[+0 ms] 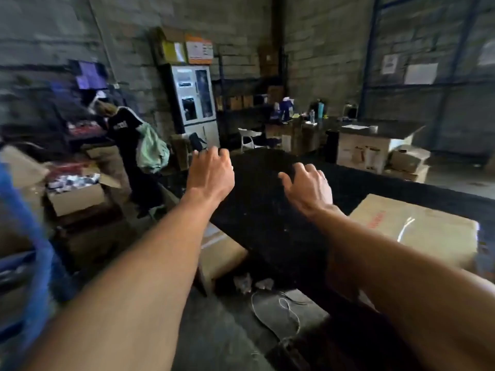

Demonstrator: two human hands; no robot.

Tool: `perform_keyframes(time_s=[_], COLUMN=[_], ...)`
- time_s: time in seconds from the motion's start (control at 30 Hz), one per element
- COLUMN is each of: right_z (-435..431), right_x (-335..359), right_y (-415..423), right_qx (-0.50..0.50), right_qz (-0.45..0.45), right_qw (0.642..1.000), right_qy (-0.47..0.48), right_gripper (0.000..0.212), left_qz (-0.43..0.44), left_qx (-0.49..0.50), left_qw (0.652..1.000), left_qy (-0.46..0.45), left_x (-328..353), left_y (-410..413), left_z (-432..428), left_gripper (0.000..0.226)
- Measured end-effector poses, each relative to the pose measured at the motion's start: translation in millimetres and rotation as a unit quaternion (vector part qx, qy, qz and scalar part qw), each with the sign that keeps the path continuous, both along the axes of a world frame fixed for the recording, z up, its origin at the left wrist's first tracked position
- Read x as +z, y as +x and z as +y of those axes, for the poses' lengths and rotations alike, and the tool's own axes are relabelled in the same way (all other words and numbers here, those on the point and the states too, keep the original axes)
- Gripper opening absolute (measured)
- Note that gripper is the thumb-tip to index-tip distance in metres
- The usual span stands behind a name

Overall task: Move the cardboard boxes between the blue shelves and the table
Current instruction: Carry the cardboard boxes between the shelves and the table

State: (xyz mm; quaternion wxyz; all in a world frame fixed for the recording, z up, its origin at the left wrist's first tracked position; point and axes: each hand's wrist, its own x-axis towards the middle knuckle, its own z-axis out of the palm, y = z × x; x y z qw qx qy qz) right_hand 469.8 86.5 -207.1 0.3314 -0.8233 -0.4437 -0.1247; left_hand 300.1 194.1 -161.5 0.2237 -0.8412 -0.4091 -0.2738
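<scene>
A taped cardboard box (417, 228) lies on the dark table (267, 210) at the right, below my right forearm. Both my arms stretch forward over the table. My left hand (211, 172) hovers near the table's left far edge, fingers spread, holding nothing. My right hand (308, 186) hovers over the tabletop, fingers apart and empty, left of the box. A blurred blue shelf post (29, 236) runs down the left edge of the view. A second cardboard box (222, 255) sits on the floor under the table's left side.
A person in dark clothes (126, 145) stands at the left beside an open carton of goods (77, 188). A white cabinet (195, 100), a white chair (249, 139) and a cluttered counter (375, 129) with stacked boxes (407, 162) stand at the back. A sandal (273, 311) lies on the floor.
</scene>
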Motion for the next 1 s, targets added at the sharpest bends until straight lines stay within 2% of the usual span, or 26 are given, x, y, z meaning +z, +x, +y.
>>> perform_keyframes(time_s=[0.13, 0.23, 0.4, 0.5, 0.57, 0.77, 0.93, 1.0], right_z=[51, 74, 77, 60, 44, -16, -65, -79], right_x=[45, 72, 101, 110, 114, 109, 113, 118], right_y=[-53, -96, -168, -217, -259, -372, -460, -491], right_qx=[0.135, 0.234, 0.368, 0.445, 0.502, 0.637, 0.706, 0.727], right_qz=[-0.023, -0.038, -0.078, -0.090, -0.086, -0.108, -0.145, -0.160], right_qw=[0.990, 0.971, 0.925, 0.890, 0.859, 0.760, 0.687, 0.659], right_qy=[0.036, 0.041, 0.056, 0.046, 0.043, 0.063, 0.093, 0.104], right_gripper=[0.052, 0.052, 0.051, 0.052, 0.055, 0.057, 0.056, 0.056], left_qz=[-0.024, -0.033, 0.014, 0.017, 0.055, 0.059, -0.007, 0.002], left_qx=[0.114, 0.218, 0.359, 0.450, 0.510, 0.639, 0.717, 0.734], left_qw=[0.993, 0.975, 0.933, 0.892, 0.858, 0.767, 0.696, 0.678], left_qy=[0.022, 0.019, 0.027, 0.024, 0.017, -0.001, -0.042, -0.042], left_x=[43, 67, 87, 92, 97, 95, 97, 102], left_y=[-72, -124, -183, -228, -259, -339, -398, -425], left_z=[-2, -18, -80, -133, -174, -286, -359, -381], left_gripper=[0.029, 0.030, 0.030, 0.030, 0.034, 0.038, 0.040, 0.039])
